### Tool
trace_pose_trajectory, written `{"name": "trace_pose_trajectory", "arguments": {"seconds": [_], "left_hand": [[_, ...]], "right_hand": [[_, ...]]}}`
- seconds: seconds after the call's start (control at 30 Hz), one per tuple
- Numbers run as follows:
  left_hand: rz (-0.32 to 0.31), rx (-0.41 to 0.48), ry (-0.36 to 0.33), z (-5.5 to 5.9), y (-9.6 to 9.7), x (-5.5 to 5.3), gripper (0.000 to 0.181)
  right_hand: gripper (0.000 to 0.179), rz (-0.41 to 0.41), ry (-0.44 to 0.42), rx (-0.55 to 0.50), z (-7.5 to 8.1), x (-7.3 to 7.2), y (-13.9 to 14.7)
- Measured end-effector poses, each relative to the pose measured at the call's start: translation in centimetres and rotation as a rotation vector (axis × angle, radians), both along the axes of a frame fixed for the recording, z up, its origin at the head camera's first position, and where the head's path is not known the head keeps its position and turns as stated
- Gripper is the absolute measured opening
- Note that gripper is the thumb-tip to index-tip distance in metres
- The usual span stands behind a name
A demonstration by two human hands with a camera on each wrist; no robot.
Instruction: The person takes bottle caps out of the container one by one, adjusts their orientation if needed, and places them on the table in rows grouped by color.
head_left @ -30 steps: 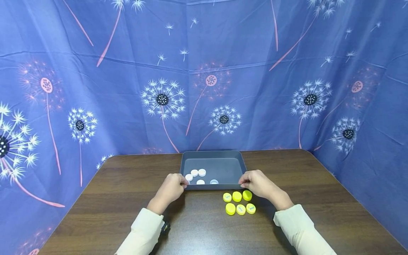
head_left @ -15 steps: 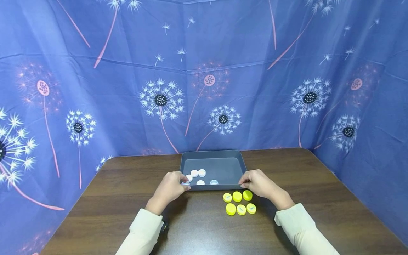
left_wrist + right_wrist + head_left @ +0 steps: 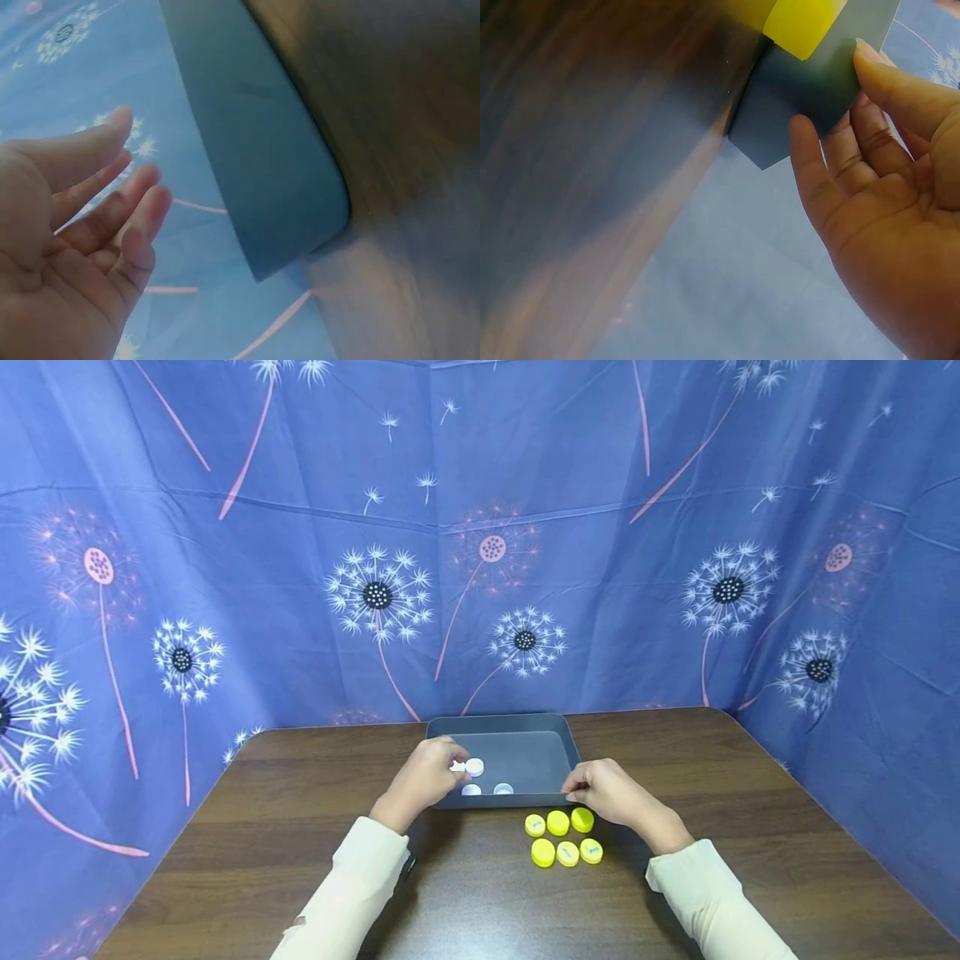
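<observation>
A shallow grey tray [image 3: 525,756] lies toward the back of the table with white bottle caps in it, one of them a white cap [image 3: 474,767] beside my left fingertips. My left hand [image 3: 423,777] hovers over the tray's left front part and hides some caps there. In the left wrist view, thumb and fingers of the left hand [image 3: 82,217] stand apart, no cap showing between them, above the tray's outer wall [image 3: 255,157]. My right hand [image 3: 611,789] pinches the tray's right front rim; in the right wrist view its thumb [image 3: 892,79] lies at the rim.
Two short rows of yellow bottle caps [image 3: 558,822] lie on the brown wooden table [image 3: 480,910], just in front of the tray near the right hand. A blue dandelion-print cloth [image 3: 600,610] hangs behind and along both sides.
My left hand has left the tray's left front corner and moved right and farther in, over the white caps. The right hand stays on the rim.
</observation>
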State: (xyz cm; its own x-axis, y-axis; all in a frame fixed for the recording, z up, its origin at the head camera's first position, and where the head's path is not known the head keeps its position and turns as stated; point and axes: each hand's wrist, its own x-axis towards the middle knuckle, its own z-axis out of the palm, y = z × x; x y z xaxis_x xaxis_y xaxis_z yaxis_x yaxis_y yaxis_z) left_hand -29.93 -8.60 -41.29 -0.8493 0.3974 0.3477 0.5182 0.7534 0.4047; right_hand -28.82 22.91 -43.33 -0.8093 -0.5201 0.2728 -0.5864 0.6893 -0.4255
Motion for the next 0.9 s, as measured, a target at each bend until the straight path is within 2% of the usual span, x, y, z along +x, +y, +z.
{"name": "trace_pose_trajectory", "arguments": {"seconds": [0.23, 0.43, 0.6, 0.9], "left_hand": [[-0.007, -0.141, -0.146, -0.5, 1.0, -1.3, 0.031], [0.012, -0.209, -0.199, -0.8, 1.3, -1.8, 0.029], [0.009, -0.220, -0.219, -0.8, 1.4, -2.1, 0.025], [-0.007, -0.226, -0.184, -1.3, 1.8, -2.3, 0.007]], "right_hand": [[0.011, 0.009, 0.007, -0.003, -0.1, -0.1, -0.2], [0.011, 0.000, 0.003, -0.003, -0.1, -0.2, -0.3], [0.009, 0.004, -0.010, -0.005, -0.1, -0.1, -0.3], [0.008, 0.007, -0.012, -0.003, 0.0, 0.0, -0.1]]}}
